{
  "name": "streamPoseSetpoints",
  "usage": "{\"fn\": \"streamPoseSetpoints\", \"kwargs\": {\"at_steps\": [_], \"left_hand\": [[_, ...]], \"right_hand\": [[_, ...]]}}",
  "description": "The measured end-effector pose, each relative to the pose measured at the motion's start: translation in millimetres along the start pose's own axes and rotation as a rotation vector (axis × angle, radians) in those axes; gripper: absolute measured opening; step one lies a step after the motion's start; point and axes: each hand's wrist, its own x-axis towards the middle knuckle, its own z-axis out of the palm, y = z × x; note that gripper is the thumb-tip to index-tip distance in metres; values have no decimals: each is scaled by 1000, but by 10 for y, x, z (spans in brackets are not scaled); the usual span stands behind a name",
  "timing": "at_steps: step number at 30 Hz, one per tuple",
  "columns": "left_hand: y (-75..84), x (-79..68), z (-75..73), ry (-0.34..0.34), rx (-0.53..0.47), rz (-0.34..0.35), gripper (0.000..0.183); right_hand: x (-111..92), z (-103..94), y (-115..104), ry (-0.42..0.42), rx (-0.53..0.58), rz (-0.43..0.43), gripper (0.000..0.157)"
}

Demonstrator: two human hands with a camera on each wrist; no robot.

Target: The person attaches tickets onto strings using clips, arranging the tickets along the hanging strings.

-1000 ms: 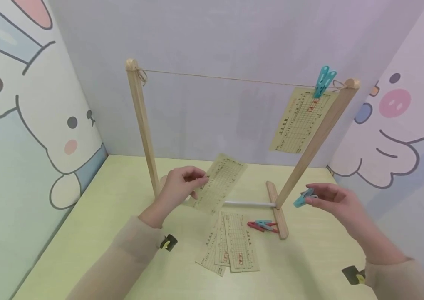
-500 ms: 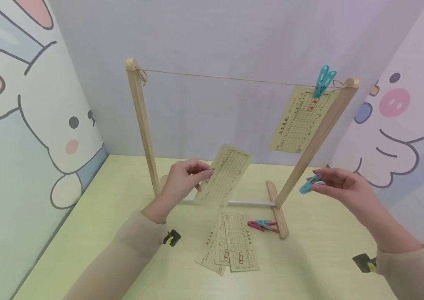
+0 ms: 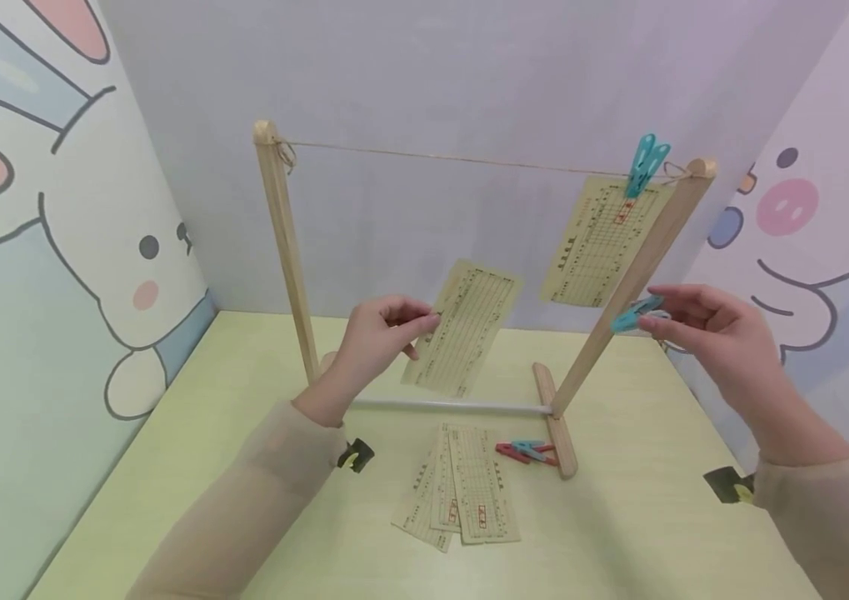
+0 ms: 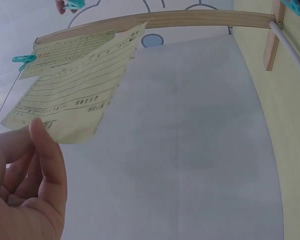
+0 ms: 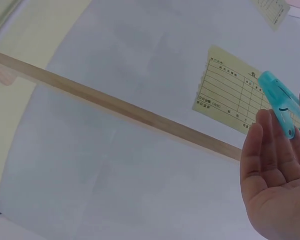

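Observation:
My left hand (image 3: 387,337) pinches a yellowish printed paper slip (image 3: 465,329) by its left edge, thumb against fingers. The slip hangs tilted in the air below the string (image 3: 461,158); the left wrist view shows it slightly bent. In my right hand (image 3: 724,333), thumb and fingers hold a teal clothespin (image 5: 280,102), just right of the rack's right post (image 3: 619,287). Up on the string's right end, another teal clothespin (image 3: 645,167) clips a similar slip (image 3: 600,242), which hangs partly behind that post.
Several fanned slips (image 3: 480,492) lie on the pale yellow table (image 3: 282,517). Red and blue clothespins (image 3: 529,451) lie beside the rack's right foot (image 3: 559,442). The left post (image 3: 287,258) and a white crossbar (image 3: 454,406) complete the frame. Walls with cartoon animals stand around.
Both hands have risen: the left moves up and slightly right with its paper slip, the right moves up and slightly right with its clothespin. The hanging slip stays in place.

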Motion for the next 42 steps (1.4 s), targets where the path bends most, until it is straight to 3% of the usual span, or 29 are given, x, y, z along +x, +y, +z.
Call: {"fn": "streamPoseSetpoints", "kwargs": {"at_steps": [4, 11, 18, 27, 42], "left_hand": [[64, 52, 22, -1, -22, 4, 17], [170, 128, 49, -8, -63, 22, 18], [254, 202, 97, 2, -119, 37, 19], [318, 268, 165, 4, -166, 61, 19], [483, 337, 254, -7, -155, 88, 19]], "right_hand": [[31, -2, -70, 35, 188, -61, 34], [132, -44, -250, 134, 245, -97, 31], [268, -58, -431, 270, 453, -235, 31], [373, -79, -559, 318, 434, -260, 30], [448, -47, -775, 261, 371, -320, 36]]}}
